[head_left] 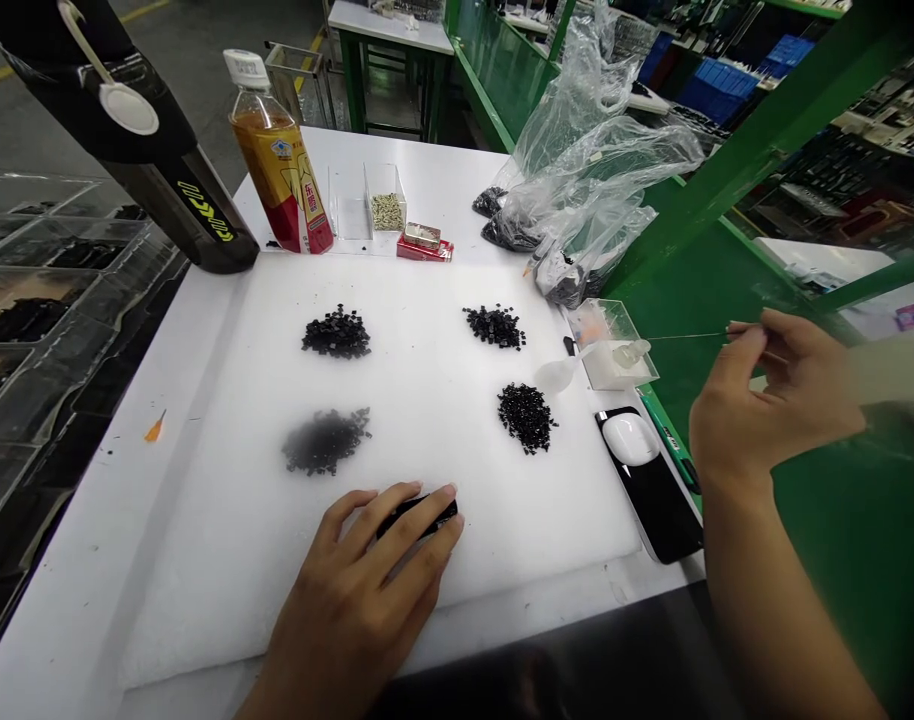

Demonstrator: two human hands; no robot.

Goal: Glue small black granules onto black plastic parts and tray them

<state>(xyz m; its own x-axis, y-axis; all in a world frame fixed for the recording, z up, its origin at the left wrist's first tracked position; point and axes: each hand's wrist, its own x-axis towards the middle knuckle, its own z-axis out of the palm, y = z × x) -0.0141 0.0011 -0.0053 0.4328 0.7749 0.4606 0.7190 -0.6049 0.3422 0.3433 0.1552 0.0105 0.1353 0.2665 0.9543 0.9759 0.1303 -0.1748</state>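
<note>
Touching 1 black part [403, 514] is the left hand [359, 595].

drink bottle [281, 175], dark flask [176, 190], likely a phone [661, 508]

Widest lane: centre of mat [419, 380], front-to-back btwn L piles [337, 332] and R piles [496, 327]. Narrower gap btwn the two L piles; R pair closer together. L hand [374, 570] blocks front-ctr. R side tight: wht box [614, 368], phone [671, 510], thin strand [689, 336] spanning box to R hand [776, 385]. Behind mat: flask [176, 180], bottle [281, 175], bags [577, 170]; grn post [757, 140] slants up at R.
</note>
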